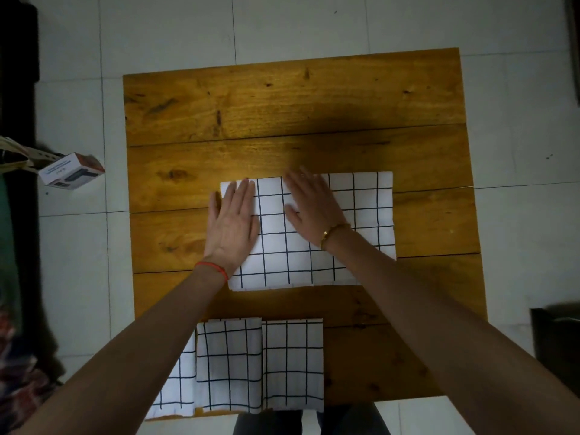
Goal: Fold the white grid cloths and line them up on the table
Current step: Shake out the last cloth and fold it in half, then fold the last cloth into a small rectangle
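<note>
White grid cloth (314, 246) lying long side left-to-right on wooden table (282, 105), left hand (233, 227), right hand (314, 211) pressing flat-fingered

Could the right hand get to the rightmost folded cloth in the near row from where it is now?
Probably yes. The right hand lies flat on the cloth being folded, holding nothing, and the rightmost folded cloth lies uncovered at the table near edge, with bare wood between them.
</note>
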A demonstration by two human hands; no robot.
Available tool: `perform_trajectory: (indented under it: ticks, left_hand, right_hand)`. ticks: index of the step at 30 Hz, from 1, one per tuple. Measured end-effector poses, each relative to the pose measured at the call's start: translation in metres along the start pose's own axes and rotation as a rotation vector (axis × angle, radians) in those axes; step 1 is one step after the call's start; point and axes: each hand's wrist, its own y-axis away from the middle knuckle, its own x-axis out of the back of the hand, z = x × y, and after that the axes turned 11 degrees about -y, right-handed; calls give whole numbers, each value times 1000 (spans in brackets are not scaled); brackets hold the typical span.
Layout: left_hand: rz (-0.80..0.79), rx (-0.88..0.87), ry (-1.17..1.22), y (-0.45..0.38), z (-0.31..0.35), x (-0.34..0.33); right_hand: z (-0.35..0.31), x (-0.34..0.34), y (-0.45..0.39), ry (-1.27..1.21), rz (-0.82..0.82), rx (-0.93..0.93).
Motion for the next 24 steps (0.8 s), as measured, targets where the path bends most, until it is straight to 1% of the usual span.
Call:
perform_trajectory:
  ticks: [3,5,8,11,14,19,24]
  left_hand:
    - [-91,22,-58,6,0,-10]
    - [-120,27,-51,7,-1,-14]
    - [-119,27,-32,7,-2,-15]
    - [-123,29,-14,5,-4,-13]
    - [-132,36,1,4,-5,-12]
    - [-158,64,5,1,-5,-8]
    - [-165,51,-32,2,-5,-5]
  right_hand:
    - [-9,-17,-1,34,-61,-38]
    - [-12,-25,0,63,-60,-82]
    - [-22,-28,-3,95,-43,-63]
    - [-35,-31,-11,112,-87,-8]
    - [-39,-36,-15,126,-107,-21]
    - [-12,-31,1,140,-63,-66]
    - [43,-8,36,250,13,-267]
